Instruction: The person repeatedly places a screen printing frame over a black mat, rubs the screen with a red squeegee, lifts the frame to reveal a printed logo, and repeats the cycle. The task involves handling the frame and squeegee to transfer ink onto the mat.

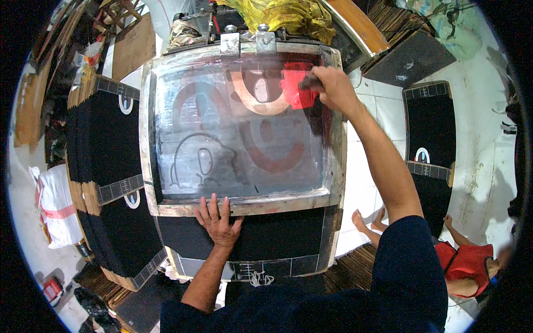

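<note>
A screen-printing frame (146, 119) lies before me over a black fabric piece (277, 230). Its translucent mesh (222, 133) shows faint ring shapes and a cartoon outline. My right hand (335, 89) is closed round the dark handle of a squeegee (312, 84) at the far right of the mesh. Bright red ink (297, 91) lies on the mesh beside it; the squeegee's blade is hard to make out. With fingers spread, my left hand (218, 220) rests on the frame's near edge, holding nothing. Metal hinge clamps (230, 43) grip the frame's far edge.
Black fabric pieces on boards are stacked at the left (114, 144), and more black panels (430, 125) lie at the right. Yellow cloth (288, 19) is bunched behind the frame. At the lower right sits a person in red (469, 261). Brown boards (400, 25) stand at the far right.
</note>
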`<state>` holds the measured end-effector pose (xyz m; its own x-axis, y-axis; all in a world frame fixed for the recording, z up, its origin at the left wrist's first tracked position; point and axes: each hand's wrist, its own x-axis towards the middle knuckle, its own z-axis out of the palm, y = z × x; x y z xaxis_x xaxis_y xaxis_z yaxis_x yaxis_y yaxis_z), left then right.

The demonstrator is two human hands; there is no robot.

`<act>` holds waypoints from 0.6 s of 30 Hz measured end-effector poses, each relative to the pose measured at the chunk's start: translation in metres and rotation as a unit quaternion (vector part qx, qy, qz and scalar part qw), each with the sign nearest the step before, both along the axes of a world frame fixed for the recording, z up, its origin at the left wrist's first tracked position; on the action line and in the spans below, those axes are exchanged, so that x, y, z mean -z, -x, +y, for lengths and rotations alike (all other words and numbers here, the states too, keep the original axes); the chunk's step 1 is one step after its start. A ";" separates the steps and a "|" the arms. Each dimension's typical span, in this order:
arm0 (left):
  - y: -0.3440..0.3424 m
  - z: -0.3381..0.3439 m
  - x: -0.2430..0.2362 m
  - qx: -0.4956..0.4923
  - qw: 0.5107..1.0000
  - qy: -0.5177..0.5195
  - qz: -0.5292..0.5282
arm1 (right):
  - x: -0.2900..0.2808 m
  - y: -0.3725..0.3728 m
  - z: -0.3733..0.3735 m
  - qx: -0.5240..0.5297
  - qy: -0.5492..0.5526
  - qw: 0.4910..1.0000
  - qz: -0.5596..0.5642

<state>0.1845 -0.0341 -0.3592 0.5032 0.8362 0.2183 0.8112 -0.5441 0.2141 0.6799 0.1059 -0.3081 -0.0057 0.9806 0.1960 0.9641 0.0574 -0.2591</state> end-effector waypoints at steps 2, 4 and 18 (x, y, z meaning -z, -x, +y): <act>0.000 0.000 -0.001 -0.002 1.000 0.008 0.001 | -0.006 -0.003 0.001 -0.015 0.006 0.999 0.035; 0.000 0.000 -0.001 0.000 1.000 0.003 0.001 | -0.007 -0.009 0.018 -0.006 0.023 0.999 0.044; 0.000 0.000 -0.001 0.001 1.000 0.001 -0.011 | -0.014 0.021 -0.015 -0.014 0.060 0.998 0.010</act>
